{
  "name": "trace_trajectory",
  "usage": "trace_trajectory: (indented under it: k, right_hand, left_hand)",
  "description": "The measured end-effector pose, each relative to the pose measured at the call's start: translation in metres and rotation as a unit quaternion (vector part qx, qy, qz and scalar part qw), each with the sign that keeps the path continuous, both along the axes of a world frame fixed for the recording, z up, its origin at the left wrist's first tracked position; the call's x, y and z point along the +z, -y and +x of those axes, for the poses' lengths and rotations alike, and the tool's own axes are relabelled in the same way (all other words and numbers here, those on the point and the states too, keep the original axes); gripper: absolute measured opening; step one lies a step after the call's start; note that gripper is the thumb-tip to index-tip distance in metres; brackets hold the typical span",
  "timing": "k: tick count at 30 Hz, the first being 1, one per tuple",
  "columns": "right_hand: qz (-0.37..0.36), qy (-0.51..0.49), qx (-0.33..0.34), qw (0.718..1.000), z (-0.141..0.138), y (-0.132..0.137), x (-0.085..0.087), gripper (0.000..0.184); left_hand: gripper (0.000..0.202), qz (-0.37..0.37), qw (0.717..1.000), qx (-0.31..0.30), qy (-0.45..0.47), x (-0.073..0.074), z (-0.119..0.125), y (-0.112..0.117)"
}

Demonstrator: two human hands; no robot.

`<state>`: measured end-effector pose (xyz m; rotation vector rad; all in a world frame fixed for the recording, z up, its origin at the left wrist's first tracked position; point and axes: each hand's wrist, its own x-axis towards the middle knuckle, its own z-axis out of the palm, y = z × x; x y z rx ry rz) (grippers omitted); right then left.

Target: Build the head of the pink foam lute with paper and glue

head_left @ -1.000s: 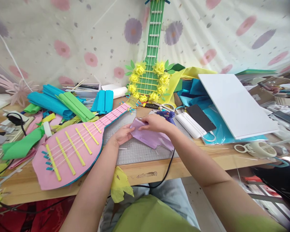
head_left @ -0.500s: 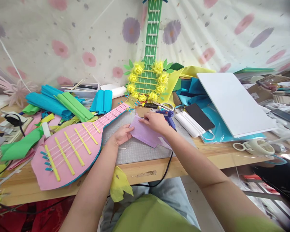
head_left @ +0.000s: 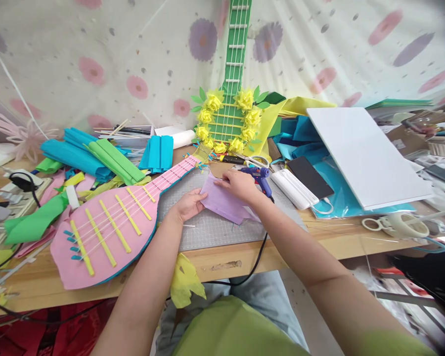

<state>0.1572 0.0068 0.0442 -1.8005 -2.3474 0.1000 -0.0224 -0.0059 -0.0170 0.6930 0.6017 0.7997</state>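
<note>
A piece of lilac crepe paper [head_left: 224, 203] lies on the grey cutting mat [head_left: 211, 230] in the middle of the wooden table. My left hand [head_left: 187, 205] pinches the paper's left edge, fingers closed on it. My right hand [head_left: 239, 184] presses and pinches the paper's upper edge from above. A pink paper lute [head_left: 111, 227] with yellow bars lies just left of my left hand. A blue glue gun [head_left: 259, 175] rests right behind my right hand, its black cord running off the table edge.
A green paper guitar [head_left: 230, 99] with yellow flowers leans on the flowered cloth behind. Rolls of blue and green crepe paper [head_left: 96, 160] lie at the left, a white board [head_left: 363, 155], phone [head_left: 309, 177] and tape roll [head_left: 402, 226] at the right. Scissors [head_left: 254, 161] lie behind the glue gun.
My right hand has slid a little down and left along the lilac paper's top edge, flattening it on the mat. The left hand keeps its hold.
</note>
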Motion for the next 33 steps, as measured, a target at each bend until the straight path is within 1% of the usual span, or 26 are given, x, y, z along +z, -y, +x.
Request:
trace_trajectory:
  k: [4,7,11,13,15,19,21,24,27,29,31,33]
  right_hand:
    - [0.0,-0.054,0.002,0.999,0.001,-0.003,-0.003,0.032]
    - [-0.037,-0.144,0.026,0.989,0.003,-0.007,-0.009,0.025]
    - [-0.119,-0.281,0.065,0.95,0.005,-0.014,-0.017,0.02]
    - [-0.139,-0.332,0.08,0.93,0.005,-0.016,-0.017,0.022]
    - [-0.143,-0.367,0.099,0.914,0.005,-0.017,-0.015,0.024]
    - [-0.136,-0.397,0.114,0.901,0.006,-0.017,-0.012,0.025]
    - [-0.157,-0.413,0.117,0.889,0.006,-0.017,-0.012,0.027]
    - [-0.192,-0.443,0.106,0.869,0.006,-0.019,-0.013,0.038]
    - [-0.157,-0.472,0.066,0.865,0.004,-0.022,-0.013,0.047]
    - [-0.134,-0.489,0.059,0.86,0.001,-0.024,-0.013,0.05]
    - [-0.136,-0.491,0.079,0.857,-0.001,-0.027,-0.012,0.052]
    - [-0.145,-0.476,0.11,0.86,-0.002,-0.028,-0.011,0.05]
  left_hand:
    - [0.018,-0.008,1.0,0.011,-0.001,0.001,0.001,0.0]
    - [0.018,-0.007,1.0,0.027,-0.005,0.001,0.001,0.0]
    - [0.021,0.002,0.998,0.046,-0.038,0.001,0.002,-0.001]
    - [0.025,0.007,0.996,0.067,-0.056,0.002,0.003,-0.001]
    - [0.029,0.013,0.993,0.098,-0.065,0.002,0.005,-0.001]
    - [0.035,0.022,0.986,0.151,-0.069,0.006,0.008,-0.001]
    - [0.035,0.021,0.983,0.169,-0.064,0.009,0.009,0.0]
    - [0.035,0.022,0.981,0.186,-0.055,0.014,0.008,0.0]
    - [0.033,0.031,0.975,0.208,-0.065,0.014,0.009,0.0]
    - [0.031,0.036,0.967,0.239,-0.079,0.011,0.01,-0.001]
    - [0.031,0.043,0.958,0.271,-0.089,0.008,0.01,-0.003]
    - [0.032,0.052,0.952,0.287,-0.095,0.006,0.009,-0.004]
